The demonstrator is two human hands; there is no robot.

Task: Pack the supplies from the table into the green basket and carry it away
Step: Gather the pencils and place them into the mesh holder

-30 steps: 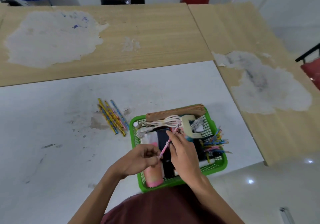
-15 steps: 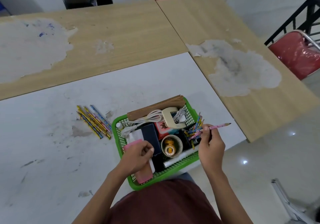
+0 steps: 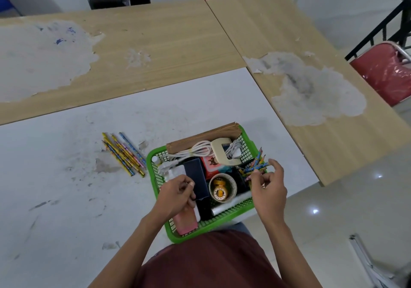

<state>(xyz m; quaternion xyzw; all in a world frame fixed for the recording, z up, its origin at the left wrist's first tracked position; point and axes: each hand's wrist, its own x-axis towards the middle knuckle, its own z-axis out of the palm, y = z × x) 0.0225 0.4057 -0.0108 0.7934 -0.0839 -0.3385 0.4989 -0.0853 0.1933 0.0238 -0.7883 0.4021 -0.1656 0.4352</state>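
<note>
The green basket (image 3: 155, 169) sits on the white counter (image 3: 66, 198) at its near edge, right in front of the person, with both hands over it.

The right hand (image 3: 271, 187) is at the basket's right side. Its fingers (image 3: 274, 164) are loosely curled, the index lifted, and the thumb and other fingertips touch the near ends of a bundle of pencils (image 3: 255, 166) that leans against the right wall and pokes past the rim. I cannot tell whether they pinch a pencil or only touch the bundle.

The left hand (image 3: 178, 195) is over the basket's left near part, its fingers (image 3: 189, 198) curled above a pink case (image 3: 185, 223). Whether they grip it, I cannot tell.

Between the 2 hands lie a dark blue box (image 3: 196, 176) and a round tub of tape rolls (image 3: 221, 187). A white cable (image 3: 198, 150) is coiled at the far side.

More loose pencils (image 3: 123, 154) lie on the counter just left of the basket, apart from both hands.
</note>
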